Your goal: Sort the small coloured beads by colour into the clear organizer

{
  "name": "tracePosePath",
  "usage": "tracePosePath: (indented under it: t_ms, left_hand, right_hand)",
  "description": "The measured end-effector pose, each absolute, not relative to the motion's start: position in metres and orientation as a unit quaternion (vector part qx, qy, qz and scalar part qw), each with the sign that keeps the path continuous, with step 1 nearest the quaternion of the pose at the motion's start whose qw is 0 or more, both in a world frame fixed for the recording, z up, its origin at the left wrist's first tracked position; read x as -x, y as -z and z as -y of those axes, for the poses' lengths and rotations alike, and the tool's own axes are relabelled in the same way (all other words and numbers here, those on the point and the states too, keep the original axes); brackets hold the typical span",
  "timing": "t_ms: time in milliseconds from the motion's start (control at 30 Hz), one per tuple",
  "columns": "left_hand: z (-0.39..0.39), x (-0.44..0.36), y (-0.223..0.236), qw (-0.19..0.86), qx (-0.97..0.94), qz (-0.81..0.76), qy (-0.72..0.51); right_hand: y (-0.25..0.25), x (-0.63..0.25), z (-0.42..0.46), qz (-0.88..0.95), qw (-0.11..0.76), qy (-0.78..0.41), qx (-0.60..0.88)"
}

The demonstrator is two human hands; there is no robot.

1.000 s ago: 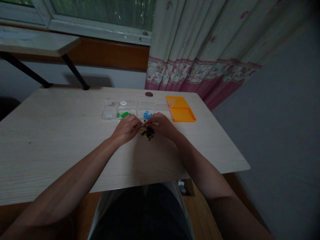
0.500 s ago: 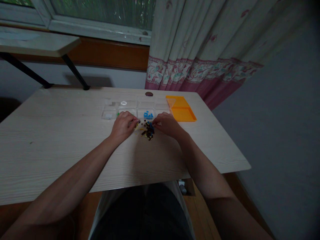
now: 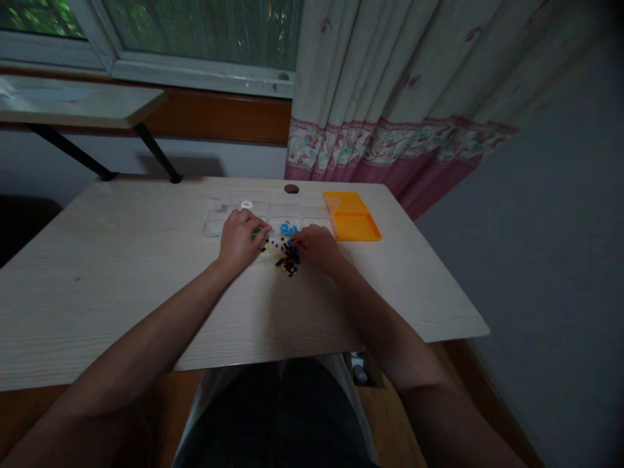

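A small heap of dark, yellow and blue beads [image 3: 285,255] lies on the pale wooden table [image 3: 121,273]. Behind it stands a clear compartment box [image 3: 273,211] with blue pieces [image 3: 288,227] in one cell. My left hand [image 3: 240,237] rests over the box's left cells with its fingers curled; a green piece shows at its fingertips. My right hand [image 3: 316,247] lies at the heap's right side, fingers pinched together at the beads. What that hand holds is too small to make out.
An orange lid [image 3: 351,218] lies right of the clear box. A dark round cap [image 3: 291,189] sits at the table's far edge. A curtain [image 3: 390,97] hangs behind on the right, and a second table [image 3: 78,107] stands at the back left.
My hands have parted from over the heap. The left hand moved up and back onto the box's green cell; the right hand stayed by the heap. The view shifted slightly.
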State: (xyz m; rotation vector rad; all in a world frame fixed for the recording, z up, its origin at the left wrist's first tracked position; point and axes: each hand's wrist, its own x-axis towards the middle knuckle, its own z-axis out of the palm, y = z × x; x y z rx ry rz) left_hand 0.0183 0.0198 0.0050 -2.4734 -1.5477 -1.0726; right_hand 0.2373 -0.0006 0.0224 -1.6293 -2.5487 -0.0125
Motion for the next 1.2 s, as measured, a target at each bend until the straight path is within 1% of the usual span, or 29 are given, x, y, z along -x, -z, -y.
tracePosePath:
  t_ms: [100,267,433,633,767,867,967,1067,1200]
  left_hand:
    - [-0.028,-0.023,-0.008,0.028,0.8,0.502,0.329]
    - [-0.043,-0.026,0.002,0.04,0.796,0.512,0.321]
    - [-0.035,-0.025,0.003,0.031,0.802,0.504,0.321]
    - [-0.004,-0.034,0.005,-0.016,0.834,0.459,0.305]
    - [0.004,-0.043,0.01,-0.042,0.842,0.436,0.314]
    - [0.006,-0.051,0.012,-0.052,0.855,0.419,0.301]
    - [0.01,-0.058,0.012,-0.054,0.881,0.389,0.265]
    - [0.015,-0.063,0.011,-0.049,0.894,0.378,0.237]
    - [0.016,-0.06,0.01,-0.037,0.895,0.382,0.227]
  right_hand:
    - [-0.018,-0.233,0.001,0.836,0.066,0.011,0.544]
    - [-0.014,-0.231,0.0,0.838,0.061,0.018,0.542]
    - [-0.014,-0.23,0.001,0.831,0.081,-0.002,0.55]
    - [-0.01,-0.237,-0.005,0.825,0.14,-0.04,0.546]
    - [-0.005,-0.248,-0.015,0.804,0.226,-0.064,0.546]
    - [-0.002,-0.252,-0.021,0.768,0.286,-0.041,0.571]
    - [0.001,-0.248,-0.023,0.737,0.314,-0.006,0.598]
    - [0.004,-0.24,-0.024,0.722,0.321,0.028,0.612]
    - [0.007,-0.233,-0.026,0.726,0.308,0.049,0.612]
